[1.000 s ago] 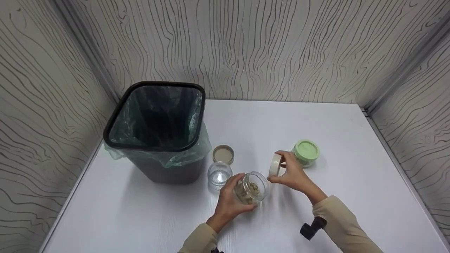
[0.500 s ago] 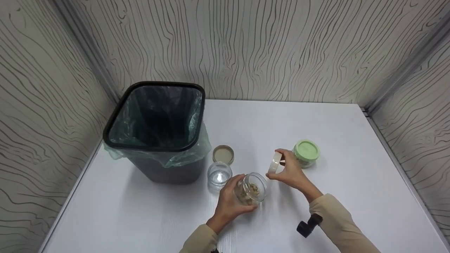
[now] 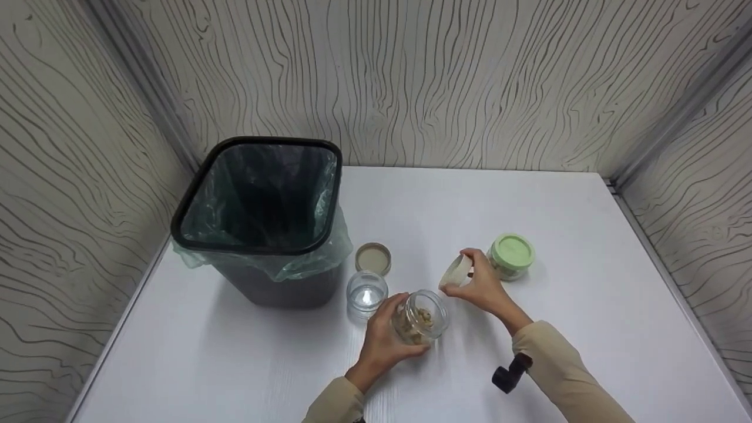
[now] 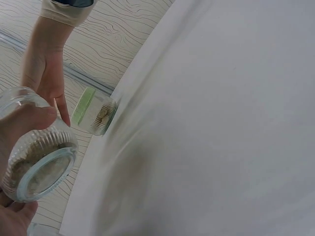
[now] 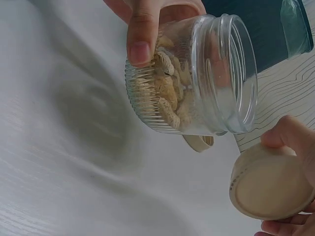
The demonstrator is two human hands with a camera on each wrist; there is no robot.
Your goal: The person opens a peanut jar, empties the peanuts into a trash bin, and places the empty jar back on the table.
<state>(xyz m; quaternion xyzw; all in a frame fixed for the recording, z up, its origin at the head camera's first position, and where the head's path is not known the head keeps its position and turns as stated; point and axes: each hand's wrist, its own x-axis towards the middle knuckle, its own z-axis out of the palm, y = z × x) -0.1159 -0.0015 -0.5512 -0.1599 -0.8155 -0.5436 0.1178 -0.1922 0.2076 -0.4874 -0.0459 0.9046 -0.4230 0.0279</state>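
My left hand grips a clear glass jar round its side. The jar is tilted, its uncovered mouth towards the right hand, and holds peanuts in their shells. Fine ribs run round its lower wall in the right wrist view. To the right of that mouth, my right hand pinches a cream lid by its rim, thumb on one side and fingers on the other. A small gap separates lid and jar. Both are held above the white table.
A dark bin with a green liner stands left. Beside it are an uncovered clear jar and a loose beige lid. Behind the right hand stands a green-lidded jar with brownish contents. Patterned walls enclose the table.
My right hand has shifted slightly left towards the jar, turning the lid so that more of its round face shows. The left hand and its jar have hardly moved.
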